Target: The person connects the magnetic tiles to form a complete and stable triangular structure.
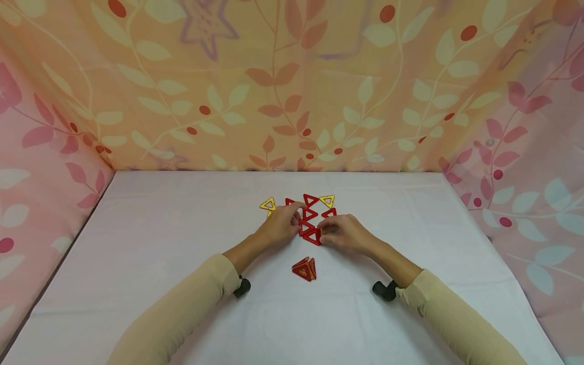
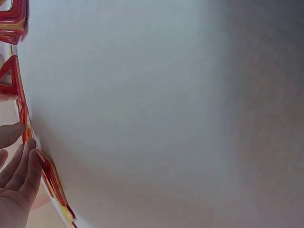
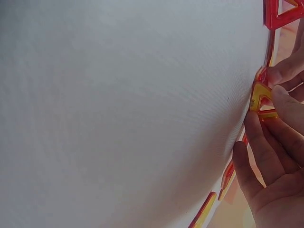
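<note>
My right hand pinches a yellow triangular tile between thumb and fingers, as the right wrist view shows. The tile is held beside the lowest red triangular tile of a column of hollow red tiles lying flat. On the other side, my left hand touches the column's edge, its fingers nearly straight and its thumb spread from them. In the left wrist view those fingertips lie against a red tile seen edge-on. Part of the tile row is hidden under the left hand.
Toward the front stands a small red pyramid with yellow edges. Yellow triangles lie at the far left and far right of the group, with a red triangle behind the right hand. Patterned cloth walls enclose the white table.
</note>
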`<state>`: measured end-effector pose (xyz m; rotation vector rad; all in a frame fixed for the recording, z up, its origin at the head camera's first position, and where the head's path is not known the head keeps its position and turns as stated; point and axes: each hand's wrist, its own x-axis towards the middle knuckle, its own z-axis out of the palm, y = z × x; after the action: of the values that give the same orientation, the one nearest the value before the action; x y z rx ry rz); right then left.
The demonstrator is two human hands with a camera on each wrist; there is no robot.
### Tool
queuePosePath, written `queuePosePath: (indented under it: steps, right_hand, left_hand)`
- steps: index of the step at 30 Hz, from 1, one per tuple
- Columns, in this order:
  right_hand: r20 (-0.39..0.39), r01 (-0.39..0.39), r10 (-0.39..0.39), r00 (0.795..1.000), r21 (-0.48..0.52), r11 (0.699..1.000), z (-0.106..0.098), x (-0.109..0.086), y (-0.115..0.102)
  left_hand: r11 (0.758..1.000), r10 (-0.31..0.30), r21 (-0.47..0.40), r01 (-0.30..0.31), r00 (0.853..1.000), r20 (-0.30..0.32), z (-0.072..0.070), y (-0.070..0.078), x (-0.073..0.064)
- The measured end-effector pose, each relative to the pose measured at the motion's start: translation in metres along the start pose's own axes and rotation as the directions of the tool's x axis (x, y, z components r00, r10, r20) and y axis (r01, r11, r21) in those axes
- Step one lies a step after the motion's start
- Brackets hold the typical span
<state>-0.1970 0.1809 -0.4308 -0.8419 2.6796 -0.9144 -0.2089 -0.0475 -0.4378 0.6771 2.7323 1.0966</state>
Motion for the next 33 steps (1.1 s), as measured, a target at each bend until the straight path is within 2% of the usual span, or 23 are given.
queuePosePath:
  steps: [7, 18, 30, 33]
  right_hand:
    - [0.006, 0.010, -0.011, 1.000, 0.038, 0.999, -0.0001, -0.0001, 0.0003]
    - [0.003, 0.006, -0.006, 1.000, 0.025, 1.000, -0.0007, -0.0001, -0.0007]
    - [-0.003, 0.019, -0.019, 1.000, 0.011, 1.000, -0.0002, -0.0002, 0.0005]
    - [-0.001, 0.021, -0.021, 1.000, 0.010, 1.000, -0.0007, -0.0002, 0.0002]
  left_hand:
    - [1.000, 0.015, -0.008, -0.015, 1.000, -0.011, -0.0007, 0.0021, -0.0004]
    - [0.999, 0.048, -0.019, -0.048, 0.998, -0.037, -0.0013, 0.0020, -0.0024]
    - [0.999, 0.040, -0.034, -0.041, 0.998, -0.038, -0.0007, 0.0033, -0.0025]
    - [0.998, 0.061, -0.033, -0.062, 0.997, -0.043, -0.0008, 0.0033, -0.0014]
